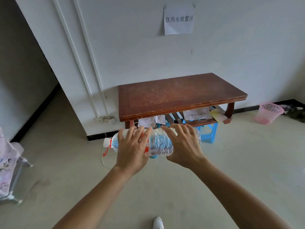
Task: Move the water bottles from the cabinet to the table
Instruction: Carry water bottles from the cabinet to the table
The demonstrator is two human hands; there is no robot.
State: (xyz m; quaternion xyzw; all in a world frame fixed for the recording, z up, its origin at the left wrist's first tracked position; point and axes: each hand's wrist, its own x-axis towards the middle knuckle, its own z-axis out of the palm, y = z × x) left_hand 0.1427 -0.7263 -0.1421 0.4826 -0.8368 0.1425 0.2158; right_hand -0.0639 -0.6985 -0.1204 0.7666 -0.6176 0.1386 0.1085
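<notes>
Water bottle [158, 144]: a large clear plastic one lies on its side in mid-air at the centre of the frame, carried between two bare hands, with its white cap [107, 142] pointing to the left and its base to the right. A red carrying strap hangs loose below the neck. The left hand [132, 149] wraps over the shoulder and label end, fingers spread across the top; the right hand [183, 146] covers the base end in the same way. Both grips are clamped on the bottle, palms pressing inward and down.

Ribbed walls catch the light and water seems to fill most of the body, so it is likely heavy for one hand, and the two-handed hold suits it. Thin plastic of this kind probably gives under pressure, and a smooth wet-looking surface could slip. Holding near the stiffer shoulder and base, as now, looks safer than squeezing the soft middle. Water shifting inside may tug the load as it tilts.

Ahead, in the upper middle of the frame, stands a low brown wooden table [181, 95] against the white wall, below a paper sign [179, 19]. Its tabletop carries nothing visible. A blue plastic stool [208, 134] sits just under its front edge, and a pink basket [268, 113] stands on the floor at the right. The bottle has yet to reach the tabletop and will need turning upright before it is set down.
</notes>
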